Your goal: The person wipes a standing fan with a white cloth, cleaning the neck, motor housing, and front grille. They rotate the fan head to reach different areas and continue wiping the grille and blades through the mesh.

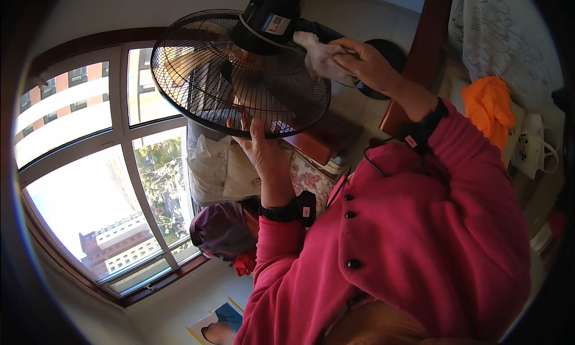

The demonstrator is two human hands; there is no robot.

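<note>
A black electric fan with a round wire grille [202,89] and pale blades fills the upper middle. Its motor housing [269,17] bears a printed sticker, and its round base [382,53] shows behind my right hand. My left hand [263,152] grips the lower rim of the grille, with some fingers behind the wires. Bunched in my right hand [368,64] is a whitish cloth [321,60], held against or very close to the back of the grille beside the motor housing; contact is unclear.
A window [121,134] takes up the left side. Beyond the fan are cushions [240,170] on a seat and a dark red wooden piece of furniture [310,147]. A purple bag-like item [222,230] lies lower left. An orange cloth [487,107] and a white bag [530,145] are at right.
</note>
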